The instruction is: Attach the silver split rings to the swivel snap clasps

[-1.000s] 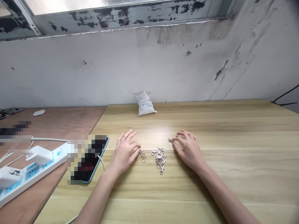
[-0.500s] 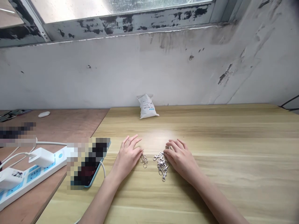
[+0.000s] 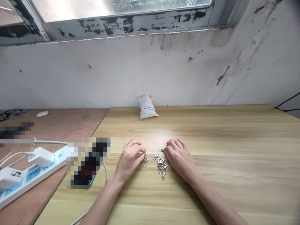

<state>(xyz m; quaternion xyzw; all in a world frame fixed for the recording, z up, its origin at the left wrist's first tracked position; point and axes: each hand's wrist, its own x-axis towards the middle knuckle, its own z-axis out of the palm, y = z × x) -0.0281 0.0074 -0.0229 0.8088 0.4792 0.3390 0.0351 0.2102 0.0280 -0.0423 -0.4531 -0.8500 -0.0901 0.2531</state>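
Observation:
A small heap of silver lobster clasps (image 3: 161,163) lies on the light wooden table (image 3: 211,175) between my hands. To its left lie a few silver key rings (image 3: 144,160). My left hand (image 3: 129,158) rests beside the rings, thumb and forefinger pinched on one ring at its tips. My right hand (image 3: 179,157) lies palm down at the right edge of the clasp heap, fingertips curled onto the top of the heap; whether it grips a clasp is unclear.
A small white packet (image 3: 146,107) stands by the wall at the table's far edge. A phone (image 3: 87,162) with a cable lies at the table's left edge. On the brown desk to the left sit a white power strip (image 3: 25,175) with plugs and a small white object (image 3: 42,114).
My right hand slid left from a separate clasp onto the clasp heap. My left hand's fingers curled from flat into a pinch on a ring.

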